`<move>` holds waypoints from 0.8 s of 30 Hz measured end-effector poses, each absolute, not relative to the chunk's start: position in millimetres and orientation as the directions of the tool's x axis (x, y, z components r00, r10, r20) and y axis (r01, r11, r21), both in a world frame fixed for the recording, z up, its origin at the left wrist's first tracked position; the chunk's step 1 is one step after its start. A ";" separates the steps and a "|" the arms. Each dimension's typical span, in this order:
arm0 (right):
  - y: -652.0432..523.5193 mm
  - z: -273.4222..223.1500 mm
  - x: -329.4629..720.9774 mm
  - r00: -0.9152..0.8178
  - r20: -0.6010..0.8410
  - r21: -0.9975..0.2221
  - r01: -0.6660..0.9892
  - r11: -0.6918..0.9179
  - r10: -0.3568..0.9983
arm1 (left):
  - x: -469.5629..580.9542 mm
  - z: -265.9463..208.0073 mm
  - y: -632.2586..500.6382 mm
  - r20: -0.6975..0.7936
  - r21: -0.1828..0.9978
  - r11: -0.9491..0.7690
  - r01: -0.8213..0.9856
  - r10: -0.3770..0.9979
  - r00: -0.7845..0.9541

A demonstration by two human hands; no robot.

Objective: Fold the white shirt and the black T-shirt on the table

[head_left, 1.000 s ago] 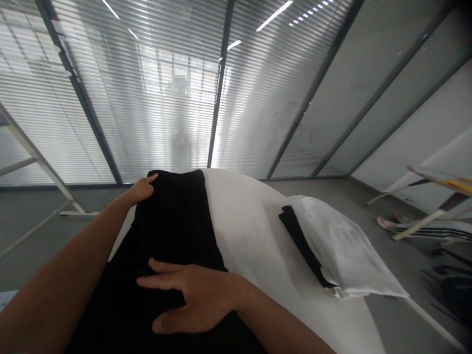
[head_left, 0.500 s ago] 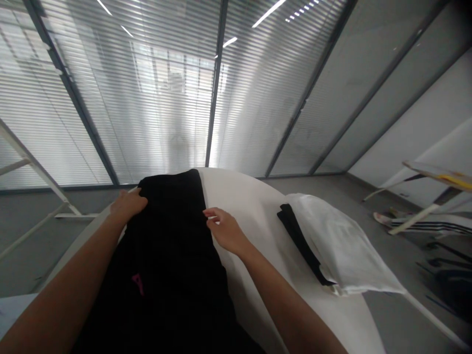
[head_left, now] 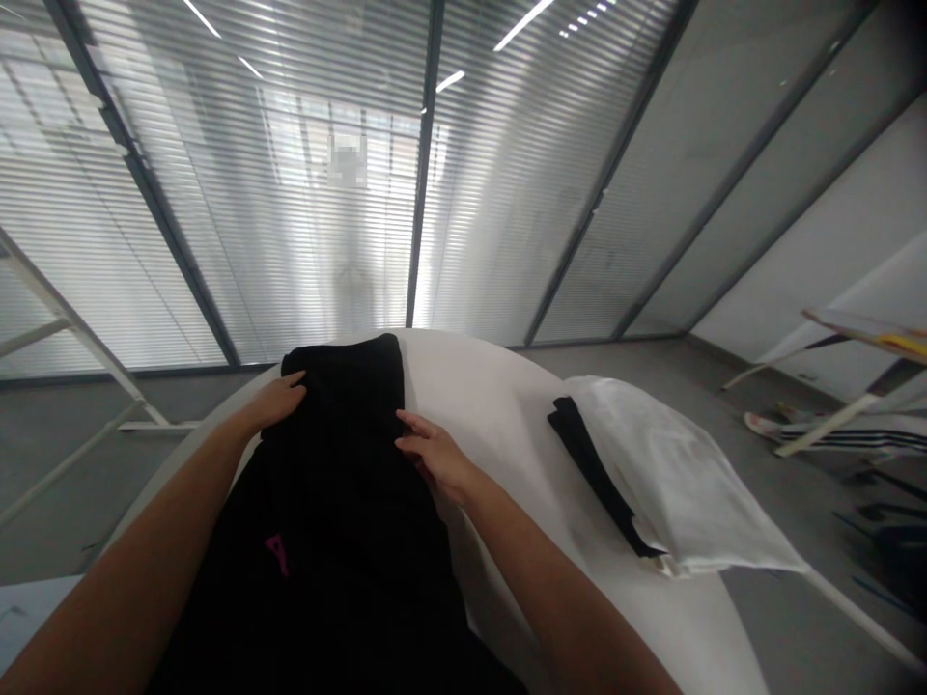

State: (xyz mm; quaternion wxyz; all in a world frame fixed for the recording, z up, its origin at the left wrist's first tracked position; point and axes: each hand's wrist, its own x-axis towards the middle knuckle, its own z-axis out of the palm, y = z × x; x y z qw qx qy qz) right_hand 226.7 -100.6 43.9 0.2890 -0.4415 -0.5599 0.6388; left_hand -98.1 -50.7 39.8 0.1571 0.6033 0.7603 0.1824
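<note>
A black garment with a small pink mark lies lengthwise on a white, round-ended table, running down toward me. On its upper left edge rests my left hand, fingers stretched over the fabric. My right hand touches the right edge with its fingertips, thumb and fingers apart. Neither hand visibly grips the cloth. The garment's lower part runs out of view, and its dark folds are hard to make out.
A stack of folded white cloth with black cloth under it lies on the table's right side. White metal frame legs stand at left. Another table is at right, with clothing on the floor below. Blinds cover the glass wall ahead.
My left hand has shifted right, its fingers now further over the garment's left edge. The garment's upper left edge looks narrower. My right hand stays at the right edge, its fingers straighter.
</note>
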 end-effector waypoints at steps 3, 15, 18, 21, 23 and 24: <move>-97.6 38.4 230.1 -0.474 -0.279 -0.952 0.026 -0.304 0.835 | -90.2 41.0 -53.1 -0.016 0.456 0.200 0.867 0.976 -0.216; -48.2 49.1 282.4 0.030 -0.178 -0.945 -0.284 -0.163 0.984 | -6.8 65.7 -48.1 -0.191 0.862 0.167 0.478 0.982 0.002; -33.2 47.9 315.2 0.134 -0.210 -0.937 -0.311 -0.160 0.968 | 22.0 73.8 -42.2 -0.278 0.827 0.253 0.502 0.960 -0.026; -21.3 40.4 338.8 0.207 -0.260 -0.918 -0.357 -0.174 0.943 | 37.1 79.7 -46.8 -0.387 0.762 0.270 0.589 0.918 0.081; -16.5 34.6 345.8 0.217 -0.271 -0.908 -0.381 -0.175 0.938 | 41.0 80.2 -54.1 -0.379 0.746 0.173 0.643 0.904 0.197; -15.3 32.3 346.9 0.213 -0.270 -0.906 -0.386 -0.173 0.939 | 41.6 79.2 -57.8 -0.353 0.741 0.108 0.662 0.902 0.249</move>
